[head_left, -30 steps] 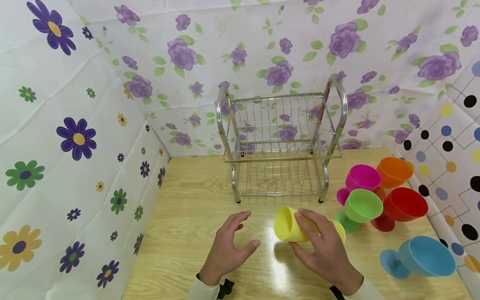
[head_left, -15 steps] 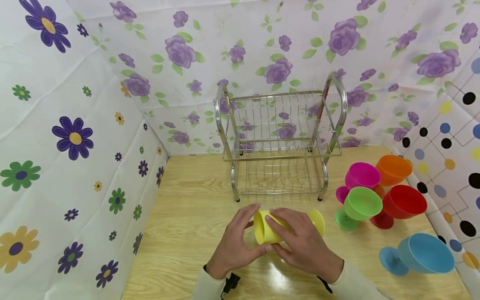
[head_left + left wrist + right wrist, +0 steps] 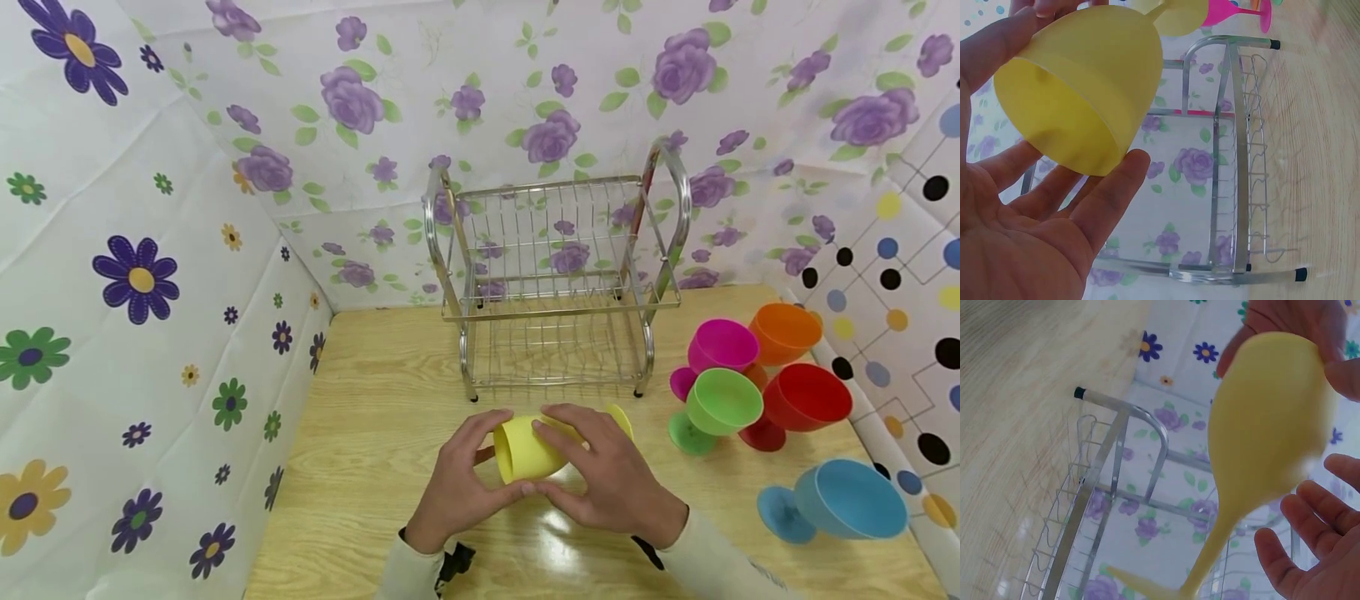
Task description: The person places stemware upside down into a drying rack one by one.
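A yellow plastic goblet (image 3: 528,450) lies tipped on its side between the two hands, raised off the table, its mouth toward the left and its foot toward the right. My left hand (image 3: 465,479) holds the rim end, thumb below and fingers on the far side. In the left wrist view the fingertips touch the rim of the bowl (image 3: 1104,75). My right hand (image 3: 611,479) is round the bowl nearer the stem, a finger across the top and the thumb below. The right wrist view shows several right fingers (image 3: 1300,519) slightly away from the bowl.
A two-tier metal dish rack (image 3: 555,312) stands behind the hands. To the right are a magenta goblet (image 3: 723,346), a light green goblet (image 3: 723,404), an orange goblet (image 3: 786,333), a red goblet (image 3: 808,398) and a blue goblet (image 3: 851,500). Patterned cloth walls surround the wooden table (image 3: 375,417).
My right hand has carried the yellow goblet leftward. My left hand, earlier apart from it, has come to its rim and now holds it too. The goblet has turned slightly.
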Tool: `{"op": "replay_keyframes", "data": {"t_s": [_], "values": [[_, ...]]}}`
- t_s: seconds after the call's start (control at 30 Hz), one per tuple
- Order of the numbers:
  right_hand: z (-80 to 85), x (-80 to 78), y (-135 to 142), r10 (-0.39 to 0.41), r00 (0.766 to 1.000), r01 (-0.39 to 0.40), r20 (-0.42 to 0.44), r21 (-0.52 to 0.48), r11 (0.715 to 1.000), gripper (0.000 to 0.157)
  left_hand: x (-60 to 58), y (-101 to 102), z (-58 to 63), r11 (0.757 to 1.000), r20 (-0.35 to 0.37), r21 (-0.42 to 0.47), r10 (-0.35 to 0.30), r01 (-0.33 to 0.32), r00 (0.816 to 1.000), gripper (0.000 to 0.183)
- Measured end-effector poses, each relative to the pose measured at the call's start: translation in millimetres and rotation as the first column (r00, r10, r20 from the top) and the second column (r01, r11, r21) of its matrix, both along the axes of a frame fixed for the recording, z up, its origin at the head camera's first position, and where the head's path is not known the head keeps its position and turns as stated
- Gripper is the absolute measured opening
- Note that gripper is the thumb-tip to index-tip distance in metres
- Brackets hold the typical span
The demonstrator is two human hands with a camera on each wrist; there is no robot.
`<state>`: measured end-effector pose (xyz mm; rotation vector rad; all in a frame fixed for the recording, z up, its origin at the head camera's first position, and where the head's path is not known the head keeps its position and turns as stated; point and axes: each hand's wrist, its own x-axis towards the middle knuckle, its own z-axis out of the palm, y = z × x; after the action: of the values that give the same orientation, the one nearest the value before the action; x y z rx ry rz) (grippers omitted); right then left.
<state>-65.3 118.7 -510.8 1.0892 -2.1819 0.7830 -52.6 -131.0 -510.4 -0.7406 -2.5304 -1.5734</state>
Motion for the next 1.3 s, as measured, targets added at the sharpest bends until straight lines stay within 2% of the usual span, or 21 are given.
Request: {"op": "replay_keyframes", "data": {"t_s": [0.2,0.3,0.43,0.53,0.67,0.73,0.83,0.93,1.0,1.07,1.17,1.23,1.3], "values": [[5.9,3.4,7,-0.033,0.995,0.041,0.097,-0.078,0.996,0.060,0.1,-4,-2.0,0.996,0.041,0.044,0.069,-0.071,0.997,0.083],[7.9,6.6,9,-0.041,0.989,0.065,0.145,-0.159,0.985,0.054,0.1,-5,-4.8,0.993,0.053,0.077,0.087,-0.091,0.995,0.083],[11.3,11.0,9,-0.030,0.984,0.086,0.178,-0.313,0.946,0.046,0.6,-6,-6.8,0.986,0.063,0.123,0.101,-0.108,0.993,0.084],[14.7,14.2,9,-0.040,0.977,0.120,0.208,-0.386,0.915,0.041,1.3,-5,-6.8,0.976,0.077,0.180,0.108,-0.120,0.991,0.084],[18.4,18.4,10,-0.074,0.950,0.204,0.305,-0.422,0.883,0.051,1.6,-4,-6.2,0.954,0.073,0.274,0.104,-0.120,0.992,0.083],[19.0,20.8,11,-0.070,0.925,0.244,0.374,-0.440,0.864,0.050,1.2,-2,-6.0,0.937,0.068,0.332,0.090,-0.107,0.994,0.082],[19.0,24.3,12,-0.029,0.872,0.289,0.488,-0.468,0.835,0.045,1.3,2,-5.7,0.898,0.072,0.434,0.051,-0.077,0.996,0.081],[18.8,26.2,12,0.067,0.809,0.302,0.584,-0.510,0.805,0.043,3.5,8,-5.2,0.853,0.094,0.517,0.020,-0.066,0.995,0.079],[19.3,26.7,11,0.160,0.761,0.296,0.629,-0.556,0.776,0.045,5.9,12,-4.6,0.829,0.108,0.555,-0.001,-0.060,0.994,0.078],[20.0,26.8,11,0.276,0.705,0.284,0.654,-0.616,0.735,0.049,8.8,17,-4.2,0.810,0.128,0.584,-0.023,-0.057,0.991,0.077],[22.1,27.1,9,0.408,0.634,0.274,0.657,-0.685,0.675,0.053,12.8,24,-4.2,0.778,0.139,0.627,-0.067,-0.035,0.988,0.076],[23.9,27.2,8,0.460,0.600,0.273,0.654,-0.709,0.651,0.054,15.0,29,-4.9,0.759,0.135,0.651,-0.098,-0.013,0.986,0.075],[25.9,27.1,7,0.493,0.582,0.270,0.647,-0.726,0.632,0.053,16.5,33,-6.0,0.743,0.111,0.669,-0.127,0.020,0.986,0.076]]}}
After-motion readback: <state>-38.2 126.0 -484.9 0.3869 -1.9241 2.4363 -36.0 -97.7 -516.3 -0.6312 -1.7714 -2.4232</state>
